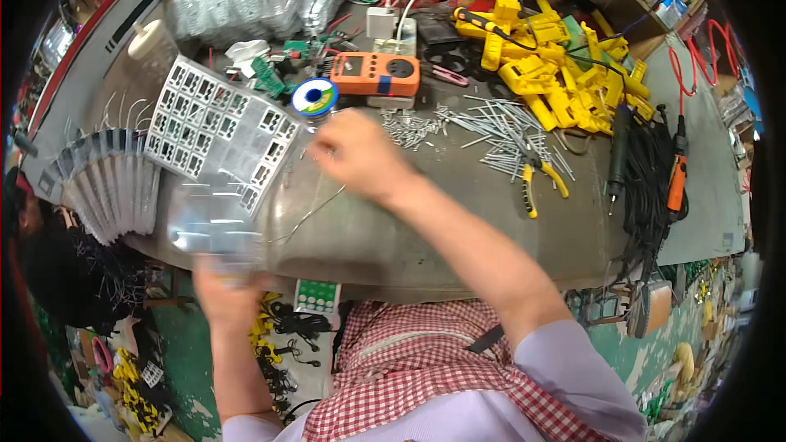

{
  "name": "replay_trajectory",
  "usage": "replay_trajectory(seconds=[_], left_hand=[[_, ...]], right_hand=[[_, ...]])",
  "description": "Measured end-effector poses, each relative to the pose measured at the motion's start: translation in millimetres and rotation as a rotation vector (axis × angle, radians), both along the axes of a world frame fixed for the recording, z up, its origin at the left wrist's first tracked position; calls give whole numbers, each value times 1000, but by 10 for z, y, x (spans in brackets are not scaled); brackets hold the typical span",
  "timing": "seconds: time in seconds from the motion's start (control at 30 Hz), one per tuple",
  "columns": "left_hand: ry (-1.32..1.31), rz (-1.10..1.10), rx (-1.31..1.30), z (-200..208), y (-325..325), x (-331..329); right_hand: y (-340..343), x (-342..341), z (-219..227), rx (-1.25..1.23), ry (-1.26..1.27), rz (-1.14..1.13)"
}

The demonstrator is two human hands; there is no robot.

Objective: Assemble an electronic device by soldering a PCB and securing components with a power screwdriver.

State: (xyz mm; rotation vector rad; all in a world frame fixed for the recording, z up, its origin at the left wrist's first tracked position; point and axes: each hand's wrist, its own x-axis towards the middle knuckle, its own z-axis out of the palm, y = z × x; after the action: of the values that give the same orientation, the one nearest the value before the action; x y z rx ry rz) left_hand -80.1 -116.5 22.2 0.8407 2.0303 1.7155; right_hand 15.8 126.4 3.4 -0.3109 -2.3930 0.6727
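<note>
My left hand (225, 299), smeared by motion, grips a shiny see-through panel (214, 233) at the bench's front edge. A thin wire (315, 211) runs from beside that panel up toward my right hand. My right hand (356, 151) is closed above the middle of the bench; anything in its fingers is too blurred to name. Just beyond it lies a spool (314, 96) with a blue rim, partly covered by the hand. To the left of the right hand, a white sheet of small framed pieces (184, 119) lies partly under the blurred panel.
An orange multimeter (377, 74) sits behind my right hand. Screws (409, 127), metal rods (512, 135), yellow-handled pliers (532, 188) and yellow plastic parts (557, 74) spread rightward. Two corded screwdrivers (677, 172) hang at right. Clear wired panels (110, 180) fan out at left.
</note>
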Motion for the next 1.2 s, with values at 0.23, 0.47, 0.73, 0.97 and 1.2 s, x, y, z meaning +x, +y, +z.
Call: replay_trajectory(seconds=[0.23,0.47,0.73,0.97,1.2], left_hand=[[894,-835,-380,-256,816,603],[928,-994,-362,33,1327,1318],[373,-1025,-41,-272,1391,1062],[442,-1046,14,-174,1688,1434],[683,-1038,-123,-121,1834,1717]], right_hand=[[1809,1272,-196,193,-249,-588],[2217,1178,-85,574,-506,-436],[379,2205,235,411,-405,-228],[-282,2711,-144,-102,-176,-402],[-397,2714,-305,-1014,300,-221]])
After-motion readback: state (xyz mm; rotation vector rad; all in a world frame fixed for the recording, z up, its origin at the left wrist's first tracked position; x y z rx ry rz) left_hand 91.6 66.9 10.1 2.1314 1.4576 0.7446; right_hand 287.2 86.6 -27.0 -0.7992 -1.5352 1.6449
